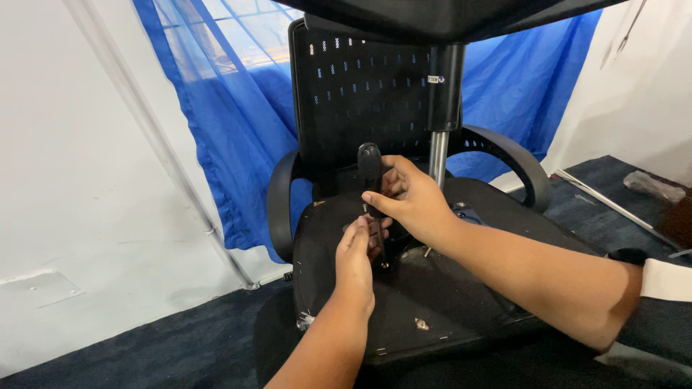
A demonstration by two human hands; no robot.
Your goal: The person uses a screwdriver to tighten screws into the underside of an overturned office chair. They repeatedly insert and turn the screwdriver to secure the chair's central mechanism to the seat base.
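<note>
Both hands (389, 216) on upright screwdriver (370, 176)

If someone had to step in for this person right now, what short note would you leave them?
Right hand: grip closed around the black handle of a screwdriver, held upright.
Left hand: fingers steady the shaft low down, where the tip meets the underside of the chair seat.
The black office chair is apart: the seat lies in front of the mesh backrest, with a metal post standing behind the hands.
Done: tool set in place. Whether the screw is tight cannot be told.

Glossy plastic screwdriver handle (370, 167); matt, seemingly fabric chair underside (432, 288); polished metal column (438, 155)
</note>
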